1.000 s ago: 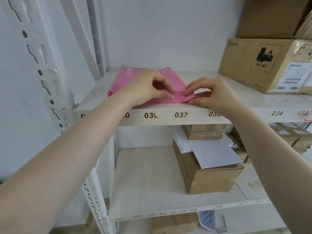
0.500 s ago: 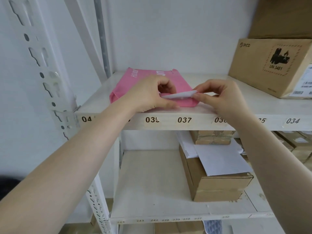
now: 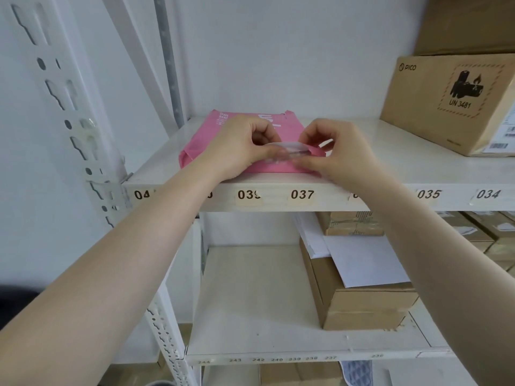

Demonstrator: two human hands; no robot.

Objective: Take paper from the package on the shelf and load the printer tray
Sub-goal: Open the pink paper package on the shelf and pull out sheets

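Note:
A flat pink paper package [image 3: 220, 126] lies on the upper white shelf [image 3: 418, 168], near its front edge above label 037. My left hand [image 3: 237, 146] rests on the package's near end with fingers curled on its flap. My right hand [image 3: 342, 151] pinches the same end from the right. Between the two hands a pale, blurred flap or sheet edge [image 3: 289, 149] is lifted off the package. No printer is in view.
A PICO cardboard box [image 3: 446, 101] stands on the upper shelf at right, another box above it. On the lower shelf [image 3: 250, 302] sit brown boxes [image 3: 362, 307] with loose white sheets [image 3: 362, 263] on top. A perforated white upright [image 3: 69, 112] stands at left.
Both hands stayed at the package's near end; the white flap between them has been lifted and curled upward. The camera has moved closer and slightly left.

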